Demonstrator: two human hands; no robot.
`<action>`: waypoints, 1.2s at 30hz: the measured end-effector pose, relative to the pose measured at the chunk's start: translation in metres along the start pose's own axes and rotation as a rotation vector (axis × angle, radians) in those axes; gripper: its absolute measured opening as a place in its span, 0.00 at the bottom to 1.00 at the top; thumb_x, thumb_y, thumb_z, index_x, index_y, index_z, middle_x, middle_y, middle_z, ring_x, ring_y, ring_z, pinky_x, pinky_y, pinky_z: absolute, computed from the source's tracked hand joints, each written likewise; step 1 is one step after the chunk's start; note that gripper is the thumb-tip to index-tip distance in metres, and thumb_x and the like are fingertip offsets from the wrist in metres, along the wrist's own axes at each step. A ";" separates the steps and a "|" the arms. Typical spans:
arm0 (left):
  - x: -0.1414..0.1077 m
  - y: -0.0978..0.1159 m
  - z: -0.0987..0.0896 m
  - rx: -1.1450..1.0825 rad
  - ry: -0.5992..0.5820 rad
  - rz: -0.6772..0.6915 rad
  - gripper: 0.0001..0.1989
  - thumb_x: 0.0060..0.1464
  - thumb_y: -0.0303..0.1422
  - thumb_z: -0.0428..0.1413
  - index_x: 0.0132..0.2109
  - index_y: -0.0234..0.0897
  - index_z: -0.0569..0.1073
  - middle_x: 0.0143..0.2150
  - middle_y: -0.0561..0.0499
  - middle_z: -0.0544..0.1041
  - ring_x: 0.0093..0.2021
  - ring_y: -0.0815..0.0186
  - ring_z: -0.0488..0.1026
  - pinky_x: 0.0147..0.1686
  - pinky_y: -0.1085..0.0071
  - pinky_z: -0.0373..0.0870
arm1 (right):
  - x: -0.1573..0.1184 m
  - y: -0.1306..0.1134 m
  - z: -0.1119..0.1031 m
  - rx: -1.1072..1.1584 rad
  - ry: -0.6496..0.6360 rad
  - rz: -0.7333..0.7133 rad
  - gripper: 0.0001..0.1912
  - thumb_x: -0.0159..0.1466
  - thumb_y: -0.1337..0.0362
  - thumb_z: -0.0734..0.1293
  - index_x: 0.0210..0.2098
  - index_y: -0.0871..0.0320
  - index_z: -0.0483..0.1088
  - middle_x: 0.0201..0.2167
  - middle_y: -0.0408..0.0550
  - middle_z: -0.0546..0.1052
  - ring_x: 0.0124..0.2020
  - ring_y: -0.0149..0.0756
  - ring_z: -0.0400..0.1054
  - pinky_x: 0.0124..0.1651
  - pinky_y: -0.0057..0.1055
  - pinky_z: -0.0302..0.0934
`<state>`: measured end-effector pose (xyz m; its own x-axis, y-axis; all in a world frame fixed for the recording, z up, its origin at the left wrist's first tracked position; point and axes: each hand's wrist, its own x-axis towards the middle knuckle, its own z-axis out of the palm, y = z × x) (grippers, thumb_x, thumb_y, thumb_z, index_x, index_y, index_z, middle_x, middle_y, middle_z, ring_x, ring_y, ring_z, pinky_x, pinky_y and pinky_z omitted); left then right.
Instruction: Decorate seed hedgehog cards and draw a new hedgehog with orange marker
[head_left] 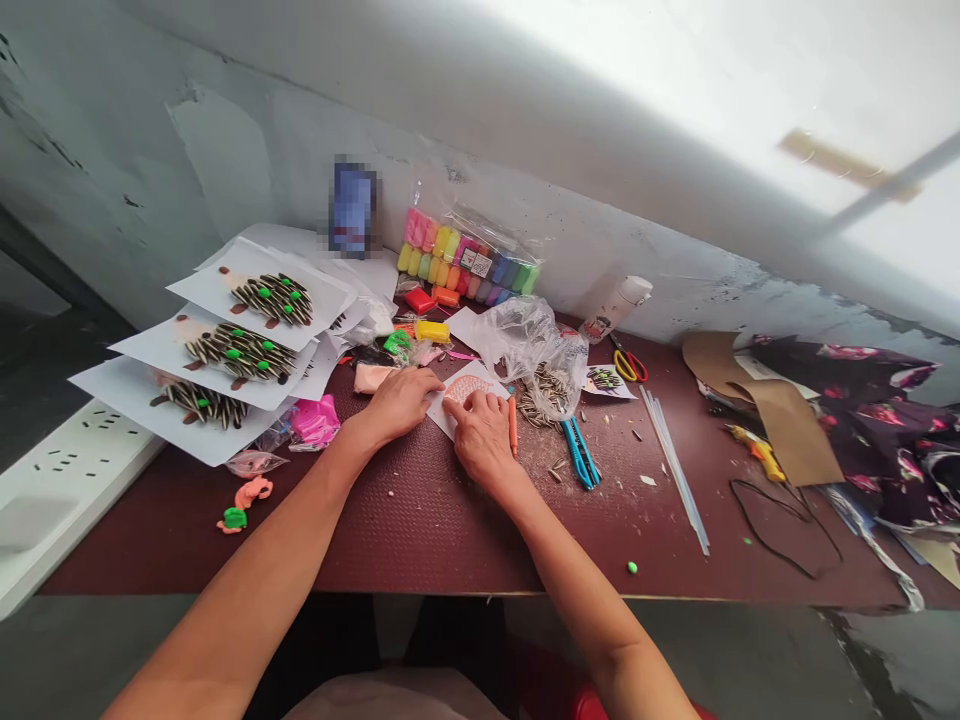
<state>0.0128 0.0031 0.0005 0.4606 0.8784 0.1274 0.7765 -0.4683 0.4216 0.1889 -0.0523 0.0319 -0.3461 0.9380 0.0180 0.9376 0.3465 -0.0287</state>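
Observation:
A white paper card (466,396) with a pinkish drawing lies on the dark red table (420,550). My right hand (484,435) covers its lower part, fingertips pressed on the card. What lies under those fingertips is hidden. My left hand (401,402) rests flat at the card's left edge, holding nothing visible. Just right of my right hand lies an orange clay stick (513,425). Striped sunflower seeds (538,405) spill from a clear plastic bag (532,350) beyond it.
Finished paper cards with seed-and-clay hedgehogs (255,345) overlap at the left. Colored clay blocks (465,260) stand at the back. Blue-handled scissors (579,452), yellow-red scissors (630,365), a white glue bottle (615,308), and floral cloth (847,430) lie around. A power strip (75,470) sits at the left edge.

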 end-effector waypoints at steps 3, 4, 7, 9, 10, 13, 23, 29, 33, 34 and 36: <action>0.001 0.001 0.000 0.008 -0.004 -0.001 0.16 0.58 0.24 0.52 0.49 0.38 0.80 0.51 0.45 0.82 0.51 0.57 0.76 0.53 0.62 0.71 | 0.004 0.004 -0.004 0.047 -0.003 0.033 0.23 0.71 0.69 0.59 0.59 0.44 0.74 0.46 0.51 0.72 0.46 0.42 0.61 0.50 0.38 0.49; 0.001 0.001 0.000 0.009 -0.005 -0.001 0.16 0.58 0.25 0.52 0.49 0.39 0.80 0.50 0.46 0.82 0.51 0.57 0.77 0.53 0.62 0.71 | 0.005 0.005 -0.005 0.048 0.004 0.042 0.24 0.71 0.69 0.59 0.60 0.43 0.73 0.46 0.51 0.72 0.47 0.42 0.61 0.51 0.39 0.49; 0.001 0.001 0.000 0.007 0.000 -0.007 0.16 0.59 0.25 0.52 0.50 0.39 0.80 0.51 0.45 0.81 0.52 0.57 0.77 0.53 0.62 0.71 | 0.008 0.007 -0.006 0.000 0.029 0.019 0.24 0.72 0.68 0.58 0.62 0.43 0.72 0.48 0.52 0.72 0.48 0.44 0.60 0.53 0.40 0.49; 0.000 0.001 0.000 0.004 0.005 -0.015 0.17 0.58 0.24 0.53 0.52 0.38 0.79 0.52 0.44 0.81 0.53 0.56 0.76 0.54 0.61 0.71 | 0.009 0.007 -0.004 -0.042 0.028 -0.033 0.22 0.73 0.67 0.57 0.60 0.44 0.73 0.49 0.53 0.72 0.49 0.45 0.60 0.54 0.41 0.48; 0.000 0.001 0.001 0.003 0.006 -0.018 0.18 0.58 0.24 0.53 0.52 0.38 0.79 0.52 0.44 0.81 0.53 0.56 0.76 0.55 0.61 0.71 | 0.010 0.007 -0.003 -0.062 0.025 -0.055 0.21 0.73 0.66 0.57 0.59 0.45 0.74 0.49 0.54 0.71 0.49 0.46 0.59 0.54 0.41 0.48; 0.000 0.000 0.001 0.004 0.007 -0.018 0.19 0.57 0.24 0.53 0.53 0.39 0.79 0.53 0.45 0.81 0.53 0.56 0.76 0.55 0.60 0.71 | 0.012 0.006 -0.001 -0.103 0.023 -0.094 0.20 0.74 0.65 0.56 0.57 0.48 0.75 0.50 0.56 0.71 0.50 0.47 0.59 0.55 0.42 0.48; 0.000 0.002 -0.001 -0.006 0.005 -0.024 0.19 0.57 0.24 0.53 0.53 0.38 0.79 0.53 0.44 0.81 0.53 0.56 0.77 0.54 0.61 0.72 | 0.008 0.011 -0.007 -0.086 0.011 -0.094 0.20 0.73 0.66 0.57 0.57 0.46 0.75 0.52 0.54 0.71 0.50 0.45 0.59 0.56 0.41 0.47; 0.000 0.000 0.000 -0.003 0.013 -0.019 0.19 0.57 0.24 0.52 0.53 0.39 0.79 0.52 0.45 0.82 0.53 0.57 0.77 0.55 0.61 0.72 | 0.015 0.012 -0.004 -0.054 -0.001 -0.074 0.20 0.73 0.66 0.58 0.56 0.45 0.76 0.50 0.53 0.71 0.50 0.44 0.60 0.55 0.40 0.48; 0.000 0.001 0.000 -0.011 0.011 -0.021 0.20 0.57 0.23 0.52 0.53 0.38 0.79 0.53 0.45 0.82 0.53 0.56 0.77 0.56 0.60 0.71 | 0.014 0.018 -0.002 0.027 0.031 0.013 0.23 0.72 0.69 0.59 0.59 0.42 0.74 0.50 0.51 0.72 0.49 0.42 0.61 0.53 0.38 0.50; 0.000 0.001 0.000 -0.012 0.009 -0.023 0.20 0.57 0.23 0.52 0.53 0.38 0.79 0.53 0.44 0.81 0.53 0.56 0.77 0.55 0.60 0.72 | 0.012 0.018 -0.001 0.027 0.038 0.013 0.23 0.71 0.69 0.60 0.59 0.42 0.74 0.50 0.51 0.72 0.50 0.42 0.61 0.54 0.38 0.49; 0.000 0.002 -0.001 -0.010 0.003 -0.026 0.19 0.57 0.23 0.52 0.53 0.37 0.79 0.53 0.43 0.81 0.53 0.56 0.77 0.55 0.61 0.72 | 0.008 0.018 0.000 0.012 0.042 -0.021 0.22 0.72 0.69 0.59 0.58 0.42 0.75 0.51 0.51 0.72 0.51 0.42 0.60 0.55 0.39 0.49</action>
<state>0.0140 0.0024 0.0020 0.4388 0.8907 0.1189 0.7839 -0.4441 0.4339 0.2029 -0.0390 0.0314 -0.3638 0.9295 0.0608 0.9296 0.3664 -0.0396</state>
